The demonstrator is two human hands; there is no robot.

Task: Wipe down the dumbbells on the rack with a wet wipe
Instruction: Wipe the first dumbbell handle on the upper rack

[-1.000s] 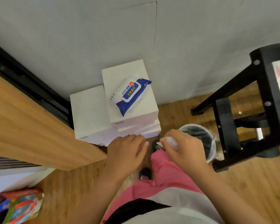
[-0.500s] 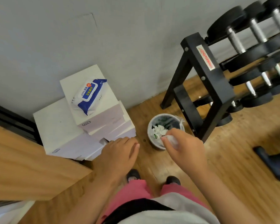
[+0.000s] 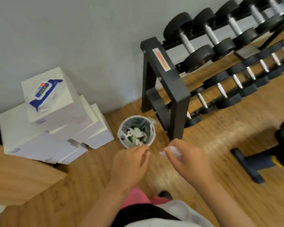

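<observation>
My right hand [image 3: 188, 158] grips a crumpled white wet wipe [image 3: 175, 151] just right of a small lined bin. My left hand [image 3: 130, 163] hovers beside it with fingers loosely curled, holding nothing, at the bin's near rim. The black dumbbell rack [image 3: 164, 79] stands against the wall to the right, with rows of black dumbbells [image 3: 198, 53] with steel handles on its tiers. A blue and white wet wipe pack [image 3: 43, 94] lies on top of stacked white boxes at the left.
The small bin [image 3: 152, 136] with a plastic liner holds used white wipes, between the white boxes [image 3: 56, 128] and the rack's end frame. A wooden panel [image 3: 15, 176] fills the lower left. A dark blue bench leg [image 3: 252, 163] lies on the wood floor at right.
The view has swung right and back, bringing the rack and dumbbells fully into sight. My right hand with the wipe has moved from over the bin to its right side.
</observation>
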